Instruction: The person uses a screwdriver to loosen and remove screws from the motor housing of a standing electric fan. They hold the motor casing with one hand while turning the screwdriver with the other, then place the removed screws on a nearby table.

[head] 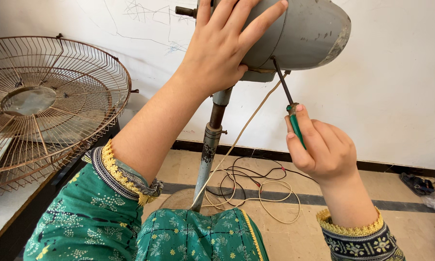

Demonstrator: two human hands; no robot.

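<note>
My left hand (pixel 222 46) lies flat against the grey motor housing (pixel 306 34) of a pedestal fan at the top of the view, fingers spread over its side. My right hand (pixel 323 147) grips a green-handled screwdriver (pixel 294 123). The screwdriver's dark shaft slants up and left, and its tip meets the underside of the housing. The housing sits on a worn metal pole (pixel 210 142) that runs down to a round base (pixel 181 198) on the floor.
A rusty wire fan guard (pixel 43 106) leans on a dark-edged table at the left. Tangled thin wires and a pale cord (pixel 256 191) lie on the tiled floor by the white wall. A sandal (pixel 418 183) lies at the far right.
</note>
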